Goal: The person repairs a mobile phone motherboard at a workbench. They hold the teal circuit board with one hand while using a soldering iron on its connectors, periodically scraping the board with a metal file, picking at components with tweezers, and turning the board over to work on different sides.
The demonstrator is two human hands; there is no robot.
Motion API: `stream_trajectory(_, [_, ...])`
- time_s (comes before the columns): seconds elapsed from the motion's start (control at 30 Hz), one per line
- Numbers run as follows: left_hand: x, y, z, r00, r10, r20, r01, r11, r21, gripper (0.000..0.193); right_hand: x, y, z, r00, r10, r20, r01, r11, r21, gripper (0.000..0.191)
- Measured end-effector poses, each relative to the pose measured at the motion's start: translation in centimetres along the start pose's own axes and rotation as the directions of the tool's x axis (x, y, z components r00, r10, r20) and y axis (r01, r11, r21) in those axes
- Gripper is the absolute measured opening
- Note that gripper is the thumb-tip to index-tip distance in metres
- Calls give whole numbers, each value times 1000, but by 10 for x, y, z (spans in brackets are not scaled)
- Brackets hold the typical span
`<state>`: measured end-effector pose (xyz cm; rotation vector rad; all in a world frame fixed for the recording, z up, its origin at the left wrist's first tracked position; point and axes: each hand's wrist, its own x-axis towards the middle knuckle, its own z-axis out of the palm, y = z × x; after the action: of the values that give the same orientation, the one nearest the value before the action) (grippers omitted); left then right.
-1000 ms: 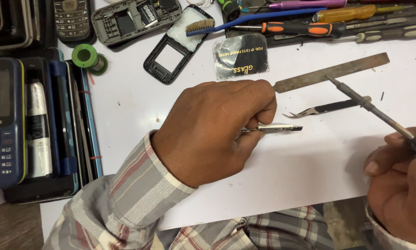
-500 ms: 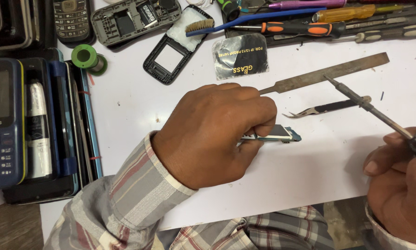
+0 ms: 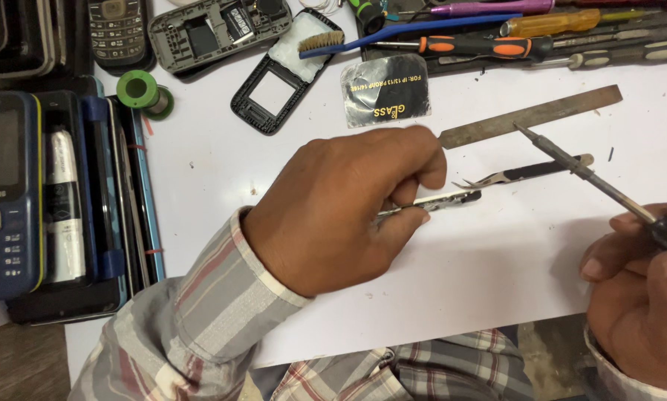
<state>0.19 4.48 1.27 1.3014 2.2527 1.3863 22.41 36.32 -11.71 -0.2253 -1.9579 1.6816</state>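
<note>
Left hand [image 3: 341, 212]: grip pinched shut on thin, flat metal strip [image 3: 441, 202]
Right hand [image 3: 642, 293]: grip closed around slim steel-shafted screwdriver [image 3: 593, 178]

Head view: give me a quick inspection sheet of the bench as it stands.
Surface: white sheet, small specks.
Job's things: thin metal part pinched in left hand; screwdriver in right hand, tip raised.
Clutter: flat file, tweezers, black phone frame, toothbrush, green spool, blue phone.
Grippers: both hands closed on their items.
Cables: nothing seen.
Surroundings: more screwdrivers along the top edge.
</note>
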Motion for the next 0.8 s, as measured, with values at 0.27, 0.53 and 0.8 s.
stream_trajectory(0.27, [3,-8,0,996,-94,-9,94,993,67,41,4,-4,6,1000,20,8,-21,995,93,24])
stream_trajectory(0.53, [-4,-10,4,999,43,-6,-41,977,207,62,7,-14,10,997,72,27,-74,991,111,36])
stream_trajectory(0.8, [-1,-6,5,1000,-11,17,6,953,304,59,8,-21,14,998,24,49,-18,993,-118,39])
